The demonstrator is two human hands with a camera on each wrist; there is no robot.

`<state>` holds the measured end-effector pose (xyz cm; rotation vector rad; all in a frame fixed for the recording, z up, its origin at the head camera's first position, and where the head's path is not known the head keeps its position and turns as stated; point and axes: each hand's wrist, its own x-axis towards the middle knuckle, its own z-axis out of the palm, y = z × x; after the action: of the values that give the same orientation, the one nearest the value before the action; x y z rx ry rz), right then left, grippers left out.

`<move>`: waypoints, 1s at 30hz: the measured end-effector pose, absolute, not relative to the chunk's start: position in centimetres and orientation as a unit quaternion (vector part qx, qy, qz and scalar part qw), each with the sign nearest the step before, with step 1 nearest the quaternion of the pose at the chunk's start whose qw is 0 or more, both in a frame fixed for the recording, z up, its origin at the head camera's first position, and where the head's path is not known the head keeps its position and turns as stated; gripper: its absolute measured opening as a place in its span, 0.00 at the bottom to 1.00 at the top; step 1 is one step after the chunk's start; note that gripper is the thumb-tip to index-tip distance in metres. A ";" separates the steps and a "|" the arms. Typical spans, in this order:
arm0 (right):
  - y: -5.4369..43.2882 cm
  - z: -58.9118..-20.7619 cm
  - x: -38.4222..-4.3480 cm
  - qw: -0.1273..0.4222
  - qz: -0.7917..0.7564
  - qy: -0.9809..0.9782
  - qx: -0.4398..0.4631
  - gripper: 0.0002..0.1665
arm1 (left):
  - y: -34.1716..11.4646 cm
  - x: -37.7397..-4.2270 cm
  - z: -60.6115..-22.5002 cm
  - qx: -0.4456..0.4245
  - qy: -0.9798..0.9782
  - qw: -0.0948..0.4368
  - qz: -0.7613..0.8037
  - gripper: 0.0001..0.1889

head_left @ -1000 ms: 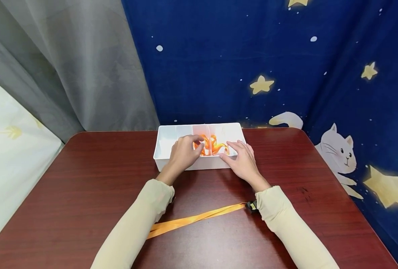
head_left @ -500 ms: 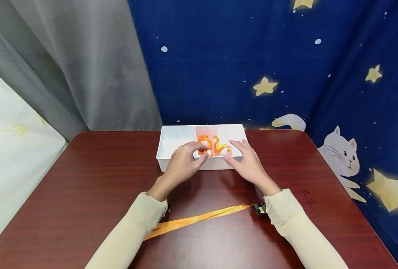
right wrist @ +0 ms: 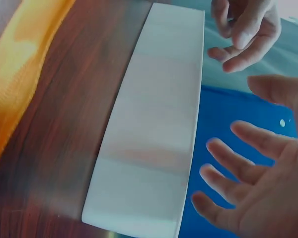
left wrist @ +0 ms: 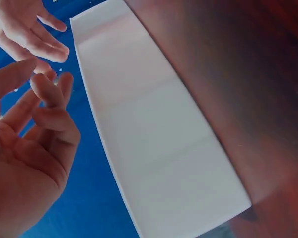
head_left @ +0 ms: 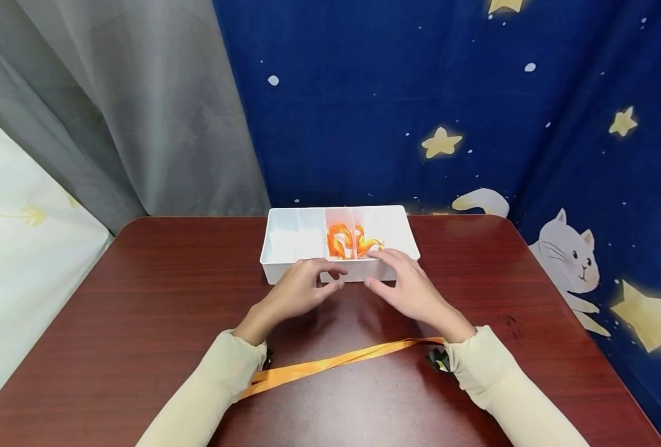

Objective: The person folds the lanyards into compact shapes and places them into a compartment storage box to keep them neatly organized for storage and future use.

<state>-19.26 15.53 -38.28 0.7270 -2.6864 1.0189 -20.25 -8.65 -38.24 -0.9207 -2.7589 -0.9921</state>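
Observation:
In the head view my left hand (head_left: 296,288) hovers at the near side of a white divided box (head_left: 278,270), its fingers loosely bent around nothing. Facing it, my right hand (head_left: 411,288) hangs in front of the box's right half with relaxed, spread fingers. Two coiled orange ribbon-like straps, a left one (head_left: 334,241) and a right one (head_left: 368,246), lie in neighbouring middle compartments. The left wrist view shows the left hand (left wrist: 35,144) apart from the box's front wall (left wrist: 149,119). In the right wrist view the right hand (right wrist: 258,183) is also empty.
Across the dark red table (head_left: 140,298) nearer me lies a long orange strap (head_left: 330,362), partly under the forearms. A black piece (head_left: 437,360) sits by its right end, beside the right cuff. Grey and blue curtains (head_left: 336,105) hang behind the box.
Both hands have drawn back from over the box towards me. The left hand has left the strap compartment, and the straps stay in the box. The view has shifted slightly.

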 end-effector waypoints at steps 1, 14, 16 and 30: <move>15.4 -38.3 -19.0 0.081 0.337 -0.903 0.253 0.31 | -8.8 -20.2 -38.4 -0.301 -0.895 0.028 -0.327 0.11; 14.7 -38.9 -16.6 0.015 0.258 -0.912 0.318 0.25 | -9.6 -19.8 -39.3 -0.309 -0.888 0.024 -0.340 0.10; 14.7 -39.1 -16.4 0.008 0.255 -0.913 0.320 0.25 | -9.6 -19.7 -39.3 -0.308 -0.888 0.017 -0.340 0.10; 15.0 -39.7 -15.6 -0.074 0.256 -0.902 0.340 0.20 | -9.9 -19.1 -39.9 -0.323 -0.871 -0.087 -0.361 0.15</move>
<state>-15.63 14.97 -39.75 1.1211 -2.9763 0.8442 -19.06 -9.91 -39.95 -1.0734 -2.8972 -1.2013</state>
